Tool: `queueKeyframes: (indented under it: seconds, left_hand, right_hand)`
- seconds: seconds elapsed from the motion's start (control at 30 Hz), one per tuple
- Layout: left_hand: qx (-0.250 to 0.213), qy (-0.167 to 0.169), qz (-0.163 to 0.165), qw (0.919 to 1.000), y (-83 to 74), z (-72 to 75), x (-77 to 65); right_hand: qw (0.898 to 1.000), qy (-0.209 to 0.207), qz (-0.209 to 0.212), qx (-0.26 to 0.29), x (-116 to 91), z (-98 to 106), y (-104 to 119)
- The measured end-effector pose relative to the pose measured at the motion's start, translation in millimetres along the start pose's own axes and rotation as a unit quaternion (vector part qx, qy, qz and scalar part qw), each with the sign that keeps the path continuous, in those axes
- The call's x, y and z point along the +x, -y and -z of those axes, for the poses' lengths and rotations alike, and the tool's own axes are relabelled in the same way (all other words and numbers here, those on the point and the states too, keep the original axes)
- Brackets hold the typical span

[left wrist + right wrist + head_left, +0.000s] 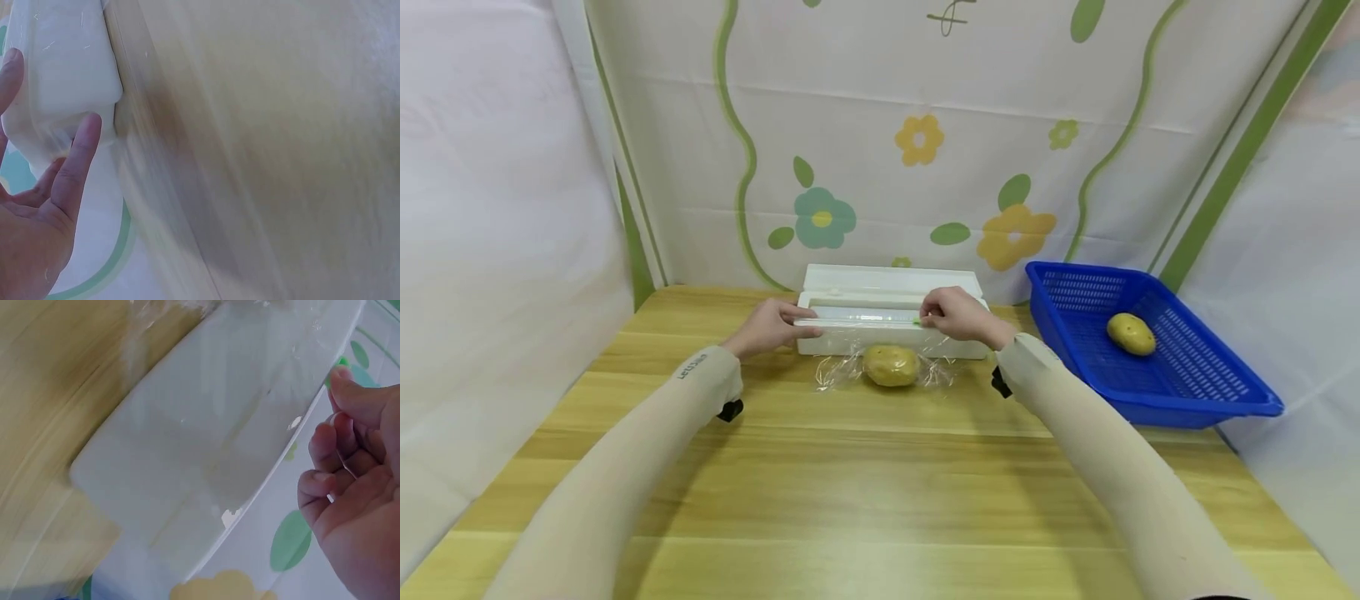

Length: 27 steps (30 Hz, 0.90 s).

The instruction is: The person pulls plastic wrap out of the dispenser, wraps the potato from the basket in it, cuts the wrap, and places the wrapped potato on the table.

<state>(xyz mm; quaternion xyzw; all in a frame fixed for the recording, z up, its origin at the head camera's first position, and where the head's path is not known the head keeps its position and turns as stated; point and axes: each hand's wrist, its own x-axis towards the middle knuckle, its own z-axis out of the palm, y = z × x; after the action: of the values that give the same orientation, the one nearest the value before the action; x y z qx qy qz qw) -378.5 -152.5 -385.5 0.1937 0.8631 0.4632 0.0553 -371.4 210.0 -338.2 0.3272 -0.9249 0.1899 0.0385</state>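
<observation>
A white cling film dispenser box (891, 339) stands at the back of the table with its lid (891, 278) raised. My left hand (767, 327) holds its left end, fingers over the rim and thumb by the front wall. At the front rim, right of the middle, my right hand (958, 315) pinches a small green slide cutter (341, 362) between thumb and forefinger, the other fingers curled. A roll of cling film (857, 313) lies inside the box. Clear film (842, 368) hangs over the front and around a potato (891, 367) on the table just before the box.
To the right stands a blue plastic basket (1187, 412) with another potato (1131, 334) in it. A patterned cloth (865, 133) hangs behind the wooden table (850, 483), and pale cloth walls flank both sides.
</observation>
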Motion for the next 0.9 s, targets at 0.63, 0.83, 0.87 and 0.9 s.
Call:
queueKeyframes:
  seconds: [0.63, 0.83, 0.87, 0.9]
  left_hand:
    - [-0.005, 0.000, 0.005, 1.0000, -1.1, 0.1, -0.8]
    - [-0.005, -0.003, 0.004, 1.0000, 0.9, -0.9, 1.2]
    - [-0.006, -0.004, 0.005, 1.0000, 1.3, -1.3, 1.6]
    - [-0.006, -0.004, 0.005, 1.0000, 1.8, -1.6, 1.9]
  right_hand:
    - [1.000, 0.009, -0.006, 0.021, -20, 15, -29]
    - [1.000, 0.016, 0.000, 0.013, -23, 18, -32]
    - [1.000, 0.017, 0.001, 0.011, -24, 19, -32]
    - [1.000, 0.017, 0.003, 0.009, -25, 20, -32]
